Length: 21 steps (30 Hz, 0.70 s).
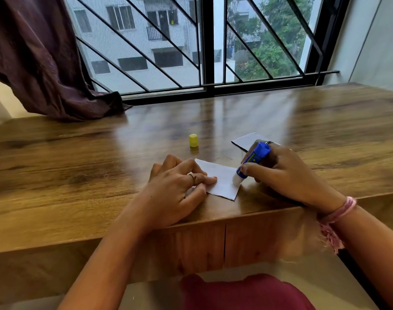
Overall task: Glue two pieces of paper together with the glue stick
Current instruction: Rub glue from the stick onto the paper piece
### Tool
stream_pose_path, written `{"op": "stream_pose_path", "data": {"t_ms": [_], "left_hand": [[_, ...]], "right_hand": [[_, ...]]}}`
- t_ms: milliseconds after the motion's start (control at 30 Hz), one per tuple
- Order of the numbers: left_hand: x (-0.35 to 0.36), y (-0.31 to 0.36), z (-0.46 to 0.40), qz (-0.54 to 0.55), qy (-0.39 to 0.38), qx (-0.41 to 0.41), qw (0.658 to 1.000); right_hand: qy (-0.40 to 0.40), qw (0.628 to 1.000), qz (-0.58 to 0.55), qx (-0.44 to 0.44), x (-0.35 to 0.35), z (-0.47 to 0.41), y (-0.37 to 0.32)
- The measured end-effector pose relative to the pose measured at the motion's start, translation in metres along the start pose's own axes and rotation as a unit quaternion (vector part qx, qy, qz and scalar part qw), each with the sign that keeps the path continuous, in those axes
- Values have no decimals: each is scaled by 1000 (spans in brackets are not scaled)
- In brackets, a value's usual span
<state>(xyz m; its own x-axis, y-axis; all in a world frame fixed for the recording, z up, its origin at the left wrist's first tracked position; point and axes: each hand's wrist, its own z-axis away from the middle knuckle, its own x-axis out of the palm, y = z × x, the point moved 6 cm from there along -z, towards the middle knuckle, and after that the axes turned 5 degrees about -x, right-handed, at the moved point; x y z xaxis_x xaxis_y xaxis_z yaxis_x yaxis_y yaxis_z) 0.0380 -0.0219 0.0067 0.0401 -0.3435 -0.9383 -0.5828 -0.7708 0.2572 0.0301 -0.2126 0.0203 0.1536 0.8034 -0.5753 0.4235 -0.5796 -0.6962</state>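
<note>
A small white piece of paper [223,180] lies near the front edge of the wooden table [79,157]. My left hand [179,186] rests flat on its left part, fingers pressing it down. My right hand [287,173] grips a blue glue stick [254,158], tilted, with its white tip touching the paper's right edge. A second white piece of paper [247,139] lies just behind, partly hidden by my right hand. The glue stick's yellow cap [193,140] stands upright on the table, behind the first paper.
A dark purple curtain [45,63] drapes onto the table's far left corner. A barred window [204,45] runs along the back edge. A white wall [374,41] stands at the right. The table's front edge is close to my body.
</note>
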Motion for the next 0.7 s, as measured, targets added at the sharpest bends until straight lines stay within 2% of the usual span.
{"op": "stream_pose_path", "data": {"t_ms": [133,267,433,567,700], "left_hand": [[0,-1,0,1,-3,-3,1000],[0,0,0,7,2,-3,1000],[0,-1,1,10,2,-4,1000],[-1,0,1,6,3,-3,1000],[-1,0,1,9,9,-6,1000]], "right_hand": [[22,1000,-19,5,-3,-2,4],[-26,999,-39,-9,2,0,2],[-6,999,-34,-13,0,0,-2],[-56,997,-41,-40,5,4,-14],[-34,998,-32,-42,3,2,-12]]}}
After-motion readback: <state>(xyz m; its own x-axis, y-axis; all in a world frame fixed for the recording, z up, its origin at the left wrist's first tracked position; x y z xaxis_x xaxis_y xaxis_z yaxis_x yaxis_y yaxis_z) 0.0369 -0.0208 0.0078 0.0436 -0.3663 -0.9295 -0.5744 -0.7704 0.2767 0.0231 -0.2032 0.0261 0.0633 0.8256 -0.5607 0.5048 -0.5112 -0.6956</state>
